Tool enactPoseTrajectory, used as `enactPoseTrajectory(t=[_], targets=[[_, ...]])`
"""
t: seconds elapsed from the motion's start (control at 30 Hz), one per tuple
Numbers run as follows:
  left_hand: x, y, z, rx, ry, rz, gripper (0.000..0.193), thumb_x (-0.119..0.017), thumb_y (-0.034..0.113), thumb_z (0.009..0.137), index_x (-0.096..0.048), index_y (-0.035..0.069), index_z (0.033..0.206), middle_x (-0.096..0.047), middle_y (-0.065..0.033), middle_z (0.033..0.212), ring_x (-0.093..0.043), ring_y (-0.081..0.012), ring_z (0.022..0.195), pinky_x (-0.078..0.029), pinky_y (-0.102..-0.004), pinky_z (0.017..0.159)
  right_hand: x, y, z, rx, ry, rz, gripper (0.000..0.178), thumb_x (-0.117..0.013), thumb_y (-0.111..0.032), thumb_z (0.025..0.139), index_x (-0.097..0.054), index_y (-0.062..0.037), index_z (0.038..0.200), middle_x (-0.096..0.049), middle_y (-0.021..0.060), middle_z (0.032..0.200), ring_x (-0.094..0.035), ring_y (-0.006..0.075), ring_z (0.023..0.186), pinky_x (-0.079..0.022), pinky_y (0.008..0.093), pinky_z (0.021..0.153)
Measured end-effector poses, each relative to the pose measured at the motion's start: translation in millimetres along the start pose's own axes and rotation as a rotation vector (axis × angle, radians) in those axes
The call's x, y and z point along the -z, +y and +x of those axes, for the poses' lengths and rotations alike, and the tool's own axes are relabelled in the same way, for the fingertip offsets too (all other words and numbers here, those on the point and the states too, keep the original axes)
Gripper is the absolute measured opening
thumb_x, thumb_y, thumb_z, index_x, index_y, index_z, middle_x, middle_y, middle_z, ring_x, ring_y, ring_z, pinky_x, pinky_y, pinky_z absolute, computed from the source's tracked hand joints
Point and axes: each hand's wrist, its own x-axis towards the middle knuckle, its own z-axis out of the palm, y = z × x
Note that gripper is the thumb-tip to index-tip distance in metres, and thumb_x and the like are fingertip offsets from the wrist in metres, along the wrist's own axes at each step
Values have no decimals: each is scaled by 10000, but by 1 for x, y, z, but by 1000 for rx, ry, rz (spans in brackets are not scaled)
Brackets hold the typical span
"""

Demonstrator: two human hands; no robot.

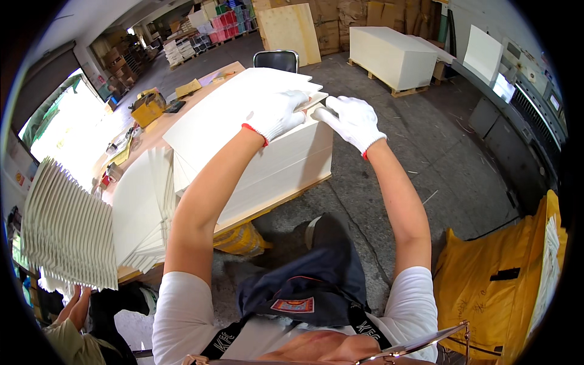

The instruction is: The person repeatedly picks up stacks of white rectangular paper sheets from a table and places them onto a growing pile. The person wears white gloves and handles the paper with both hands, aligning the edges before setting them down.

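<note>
A tall stack of large white sheets (pixel 286 164) stands in front of me, its upper sheets slightly fanned near the far right corner. My left hand (pixel 278 115), in a white knit glove with a red cuff, lies over those upper sheets (pixel 237 100). Its fingers are bent around their edge at that corner. Beside it my right hand (pixel 354 120), gloved the same way, is at the stack's right end. The thumb and fingers there are apart, the thumb close to the corner; whether it touches the sheets I cannot tell.
At left, another person's hands (pixel 79 304) are under a fanned pile of white sheets (pixel 70 225). A wooden table (pixel 152 134) carries a yellow bag (pixel 148 107). A black chair (pixel 277 59) stands beyond. Yellow-wrapped material (pixel 493 280) is at right, near a machine (pixel 517 115).
</note>
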Motion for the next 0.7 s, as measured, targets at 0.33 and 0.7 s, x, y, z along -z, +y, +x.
enactPoseTrajectory(t=[0.33, 0.7], targets=[[10, 2, -11, 106, -102, -255, 407, -594, 274, 936, -656, 219, 1335, -727, -129, 1148, -699, -269, 999, -533, -375, 893, -2, -16, 12, -391, -27, 674, 527, -421, -577, 1000, -628, -93, 994, -660, 154, 892, -631, 364, 892, -459, 442, 822], [27, 23, -13, 295, -211, -415, 431, -707, 302, 909, -671, 189, 1323, -733, -72, 988, -667, -138, 763, -540, -318, 783, -20, -21, 1, -426, 168, 672, 516, -397, -556, 1021, -600, -83, 998, -654, 224, 939, -617, 451, 949, -459, 512, 805]])
